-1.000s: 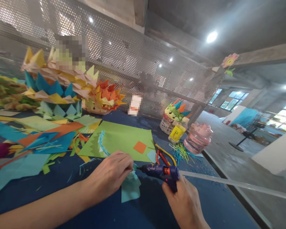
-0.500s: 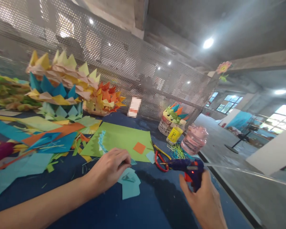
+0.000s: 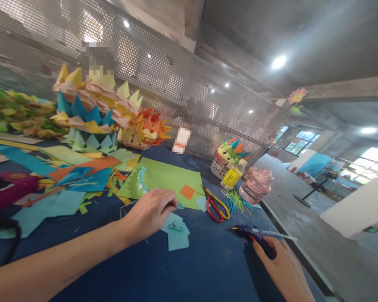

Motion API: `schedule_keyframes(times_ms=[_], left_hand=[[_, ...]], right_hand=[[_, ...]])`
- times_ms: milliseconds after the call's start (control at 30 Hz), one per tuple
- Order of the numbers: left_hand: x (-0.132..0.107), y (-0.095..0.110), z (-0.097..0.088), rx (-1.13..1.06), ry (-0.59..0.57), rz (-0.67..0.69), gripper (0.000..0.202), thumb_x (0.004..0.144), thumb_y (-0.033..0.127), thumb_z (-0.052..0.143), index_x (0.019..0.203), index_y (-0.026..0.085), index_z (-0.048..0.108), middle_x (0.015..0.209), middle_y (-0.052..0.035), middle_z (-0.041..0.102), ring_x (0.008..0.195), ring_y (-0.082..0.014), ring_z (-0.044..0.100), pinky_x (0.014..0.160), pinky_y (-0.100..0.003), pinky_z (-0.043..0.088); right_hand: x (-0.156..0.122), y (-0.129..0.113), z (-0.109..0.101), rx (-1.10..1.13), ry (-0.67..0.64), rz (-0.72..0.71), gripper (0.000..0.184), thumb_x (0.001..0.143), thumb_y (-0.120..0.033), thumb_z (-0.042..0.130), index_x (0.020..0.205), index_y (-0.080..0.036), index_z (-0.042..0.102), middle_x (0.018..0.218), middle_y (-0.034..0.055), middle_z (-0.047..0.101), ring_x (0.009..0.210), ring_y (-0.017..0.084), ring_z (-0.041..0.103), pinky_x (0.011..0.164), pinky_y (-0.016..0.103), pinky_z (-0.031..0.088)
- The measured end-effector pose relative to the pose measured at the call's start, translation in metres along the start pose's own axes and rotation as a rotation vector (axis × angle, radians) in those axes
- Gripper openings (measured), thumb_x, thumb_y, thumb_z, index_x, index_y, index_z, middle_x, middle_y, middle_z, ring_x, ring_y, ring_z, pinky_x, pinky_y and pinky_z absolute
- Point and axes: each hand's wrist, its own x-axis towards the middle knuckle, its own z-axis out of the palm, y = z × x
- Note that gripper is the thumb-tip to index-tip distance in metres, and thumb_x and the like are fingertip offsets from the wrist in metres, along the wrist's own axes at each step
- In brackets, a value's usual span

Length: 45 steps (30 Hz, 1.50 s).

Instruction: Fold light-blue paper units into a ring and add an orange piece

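Observation:
My left hand (image 3: 153,209) is closed in a pinch above the blue table. A bit of light blue paper (image 3: 179,205) pokes out at its fingertips; the rest is hidden by the fingers. Just below lie light blue paper squares (image 3: 178,239), with a small folded piece on top. At the right, my right hand (image 3: 282,262) grips a dark blue hot glue gun (image 3: 252,233), tipped on its side low over the table, nozzle pointing left. A clear glue stick juts from its back. Scissors (image 3: 216,209) with red and yellow handles rest beyond the nozzle.
A green sheet (image 3: 166,174) carries an orange square (image 3: 187,191) and a light blue folded strip (image 3: 141,179). Folded-paper bowls (image 3: 94,117) stand back left, near paper scraps and a magenta tool (image 3: 14,188). A yellow-labelled bottle (image 3: 231,178) and pink jar (image 3: 256,184) stand right.
My right hand has lowered the glue gun toward the table and turned it from upright onto its side. My left hand keeps its pinch. The view has shifted slightly left.

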Motion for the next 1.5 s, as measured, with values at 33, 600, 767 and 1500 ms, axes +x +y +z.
schedule_keyframes(times_ms=[33,600,767,1500], left_hand=[[0.000,0.000,0.000,0.000,0.003,0.001,0.011,0.085,0.015,0.048,0.077,0.019,0.055,0.075,-0.0008,0.063,0.073,-0.0173,0.056,0.068,-0.030,0.043],[0.002,-0.006,-0.001,0.015,-0.002,0.007,0.015,0.084,0.010,0.045,0.077,0.018,0.056,0.073,0.0003,0.061,0.071,-0.0157,0.055,0.067,-0.027,0.040],[0.004,-0.008,-0.002,0.043,-0.022,-0.016,0.015,0.082,0.009,0.047,0.077,0.019,0.057,0.074,0.0008,0.062,0.072,-0.0159,0.056,0.067,-0.027,0.039],[0.003,-0.002,-0.005,0.030,-0.086,-0.054,0.015,0.083,0.010,0.048,0.075,0.019,0.057,0.072,0.0013,0.063,0.072,-0.0161,0.056,0.069,-0.027,0.039]], right_hand=[[-0.002,0.000,0.001,-0.019,0.023,-0.010,0.046,0.071,-0.058,0.051,0.087,-0.016,0.061,0.086,0.0128,0.064,0.077,0.029,0.064,0.068,0.041,0.051],[0.001,-0.200,0.017,0.238,-0.474,-0.531,0.014,0.083,-0.030,0.058,0.080,-0.017,0.062,0.079,0.0055,0.063,0.075,0.019,0.058,0.065,0.028,0.041],[0.005,-0.201,0.025,0.336,-0.531,-0.536,0.004,0.074,-0.018,0.064,0.074,-0.017,0.060,0.072,0.0014,0.061,0.067,0.015,0.055,0.058,0.024,0.037],[0.017,-0.185,0.034,0.729,-0.411,-0.417,0.012,0.083,-0.029,0.058,0.080,-0.017,0.061,0.072,-0.0002,0.063,0.068,0.013,0.056,0.064,0.022,0.044]])
